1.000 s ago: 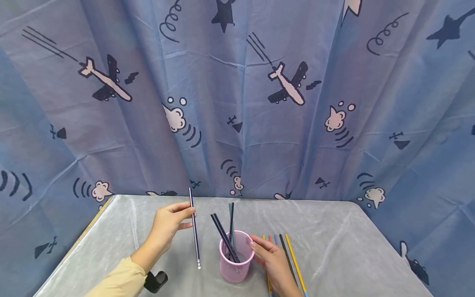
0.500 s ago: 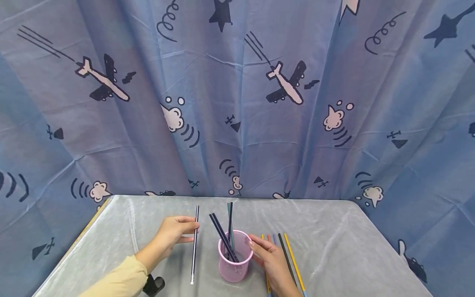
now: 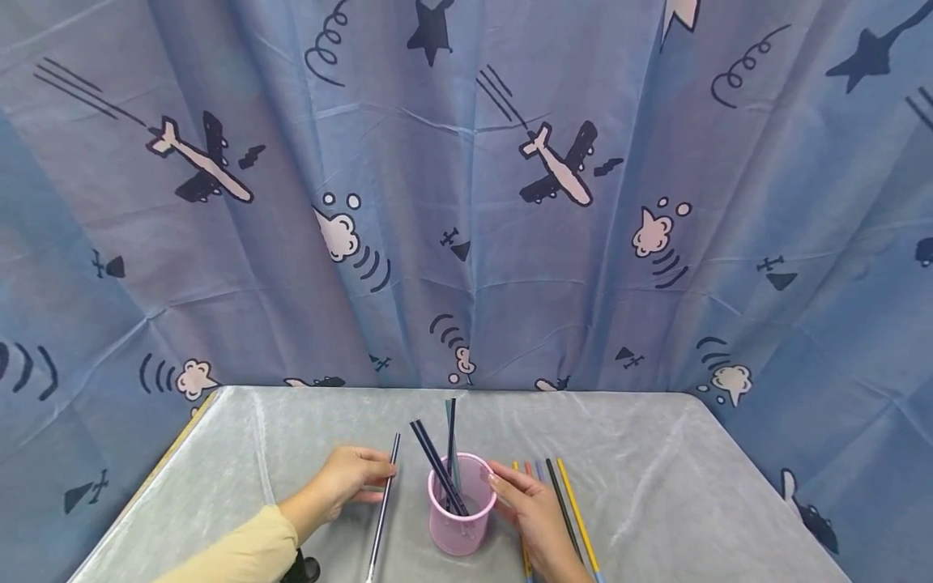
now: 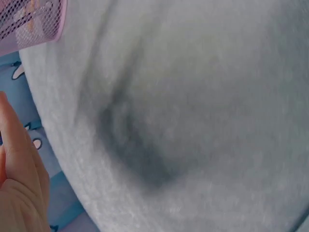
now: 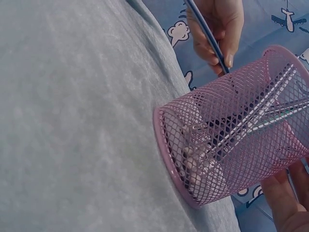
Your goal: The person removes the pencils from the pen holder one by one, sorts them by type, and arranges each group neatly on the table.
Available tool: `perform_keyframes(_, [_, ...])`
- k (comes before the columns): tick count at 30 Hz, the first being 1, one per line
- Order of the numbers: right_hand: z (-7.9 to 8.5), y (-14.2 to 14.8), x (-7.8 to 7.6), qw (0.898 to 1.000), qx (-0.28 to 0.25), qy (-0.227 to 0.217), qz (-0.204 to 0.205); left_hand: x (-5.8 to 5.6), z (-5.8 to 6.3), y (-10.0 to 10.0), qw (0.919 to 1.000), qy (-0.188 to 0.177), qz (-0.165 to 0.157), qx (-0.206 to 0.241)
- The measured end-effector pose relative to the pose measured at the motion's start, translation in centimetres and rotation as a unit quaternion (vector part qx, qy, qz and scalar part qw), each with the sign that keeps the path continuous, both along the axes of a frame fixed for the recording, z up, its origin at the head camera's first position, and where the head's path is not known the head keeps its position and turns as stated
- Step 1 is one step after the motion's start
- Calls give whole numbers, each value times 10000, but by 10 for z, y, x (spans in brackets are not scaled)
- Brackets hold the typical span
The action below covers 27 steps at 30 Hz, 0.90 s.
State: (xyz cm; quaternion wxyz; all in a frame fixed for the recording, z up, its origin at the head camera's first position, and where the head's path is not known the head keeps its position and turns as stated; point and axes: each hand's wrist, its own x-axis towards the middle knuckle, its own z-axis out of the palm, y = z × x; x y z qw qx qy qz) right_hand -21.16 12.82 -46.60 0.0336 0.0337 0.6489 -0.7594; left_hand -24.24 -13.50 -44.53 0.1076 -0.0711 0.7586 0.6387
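In the head view my left hand (image 3: 341,482) pinches a dark pencil with a pale stripe (image 3: 383,514), tilted with its upper end leaning right. Its lower end reaches the bottom of the picture. To the right stands a pink mesh pencil cup (image 3: 461,536), upright, with several dark pencils (image 3: 437,460) and a teal one leaning left inside. My right hand (image 3: 538,518) holds the cup's right side, thumb at the rim. Through the mesh (image 5: 227,130), the right wrist view shows the pencils' lower ends. The left wrist view catches part of the left hand (image 4: 21,179), the pencil hidden there.
Several coloured pencils lie right of the cup, partly behind my right hand, among them a black one (image 3: 560,494) and a yellow one (image 3: 578,514). A black object (image 3: 302,568) shows below the left sleeve. Grey cloth (image 3: 678,486) covers the table; a patterned curtain (image 3: 466,162) hangs behind.
My left hand has come lower in the head view and slightly right, with the pencil in its fingers. The pencil's upper end has swung from left to right. Right hand and cup stay put.
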Motion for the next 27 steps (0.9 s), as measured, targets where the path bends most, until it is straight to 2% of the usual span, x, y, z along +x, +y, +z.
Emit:
perform_keyframes(7, [0,-4,-1,10000,-43,-20,49,2,-6,-1,9995,-231,-23,-221])
perform_keyframes(12, [1,-2,-1,10000,8,-12,-40,-1,-15,4,9992,-261,226,-205])
perform_keyframes(18, [2,1,-1,10000,1,-59,-67,-5,-19,8,9969,-422,510,-428])
perform_keyframes(27, [1,0,-1,9999,4,-98,-56,-4,-22,6,9966,-494,485,-441])
